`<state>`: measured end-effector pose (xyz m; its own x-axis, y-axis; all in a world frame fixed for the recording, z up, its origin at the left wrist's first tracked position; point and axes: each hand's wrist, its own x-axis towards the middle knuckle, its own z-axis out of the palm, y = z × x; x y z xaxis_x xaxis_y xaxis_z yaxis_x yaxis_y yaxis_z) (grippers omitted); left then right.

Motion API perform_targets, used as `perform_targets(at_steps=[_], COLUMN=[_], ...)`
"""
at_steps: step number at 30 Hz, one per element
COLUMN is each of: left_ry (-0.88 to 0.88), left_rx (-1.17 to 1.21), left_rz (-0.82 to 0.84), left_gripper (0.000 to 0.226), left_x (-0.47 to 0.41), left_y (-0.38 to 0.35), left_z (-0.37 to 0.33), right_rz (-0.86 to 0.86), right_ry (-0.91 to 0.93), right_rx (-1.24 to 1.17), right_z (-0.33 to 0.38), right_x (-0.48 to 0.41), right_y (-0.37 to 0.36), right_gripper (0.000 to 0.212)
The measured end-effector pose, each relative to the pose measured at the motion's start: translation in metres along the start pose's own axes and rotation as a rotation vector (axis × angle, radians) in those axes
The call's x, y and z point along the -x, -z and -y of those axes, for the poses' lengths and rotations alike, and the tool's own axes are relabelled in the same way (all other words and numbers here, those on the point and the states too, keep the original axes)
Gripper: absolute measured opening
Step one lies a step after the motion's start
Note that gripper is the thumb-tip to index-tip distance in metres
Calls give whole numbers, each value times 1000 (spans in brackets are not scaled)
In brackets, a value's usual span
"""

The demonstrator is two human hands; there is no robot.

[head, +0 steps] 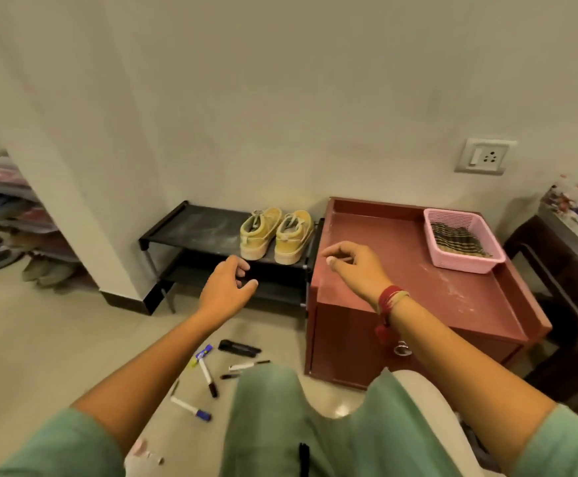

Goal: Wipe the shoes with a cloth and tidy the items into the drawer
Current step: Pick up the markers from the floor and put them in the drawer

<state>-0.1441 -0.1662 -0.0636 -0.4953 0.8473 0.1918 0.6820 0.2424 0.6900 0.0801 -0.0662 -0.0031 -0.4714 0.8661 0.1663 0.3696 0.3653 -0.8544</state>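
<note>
Two yellow shoes (275, 235) stand side by side on the top shelf of a low black rack (191, 228), heels toward me. A striped cloth (459, 241) lies in a pink basket (433, 247) on a reddish-brown drawer cabinet (418, 287); the drawer front with its ring handle (403, 349) is closed. Several markers (206, 373) and a black stapler (239, 348) lie scattered on the floor. My left hand (227, 284) hovers in front of the rack, fingers loosely curled and holding nothing. My right hand (353, 263) hovers over the cabinet top, also holding nothing.
A second shoe rack (2, 218) with several shoes stands at far left behind a wall corner. A dark table (562, 287) with a plastic-wrapped bundle is at the right. A wall socket (483, 156) sits above the cabinet. My knees fill the bottom of the view.
</note>
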Motion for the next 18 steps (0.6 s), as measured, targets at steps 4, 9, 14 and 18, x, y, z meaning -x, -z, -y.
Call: perform_targets(at_steps=[4, 9, 14, 18], left_ry=[201, 441, 647, 782], left_rx=[-140, -167, -114, -38], left_rz=[64, 119, 143, 91], left_gripper=[31, 37, 39, 45], left_x=[-3, -2, 1, 3], left_y=[17, -1, -51, -106], left_z=[73, 147, 208, 268], right_rz=[169, 392, 637, 781], right_ry=[-14, 43, 28, 11], right_rx=[44, 199, 409, 587], right_z=[1, -28, -94, -172], right_x=[-27, -62, -85, -95], right_y=[-65, -150, -239, -304], right_gripper=[14, 16, 22, 25])
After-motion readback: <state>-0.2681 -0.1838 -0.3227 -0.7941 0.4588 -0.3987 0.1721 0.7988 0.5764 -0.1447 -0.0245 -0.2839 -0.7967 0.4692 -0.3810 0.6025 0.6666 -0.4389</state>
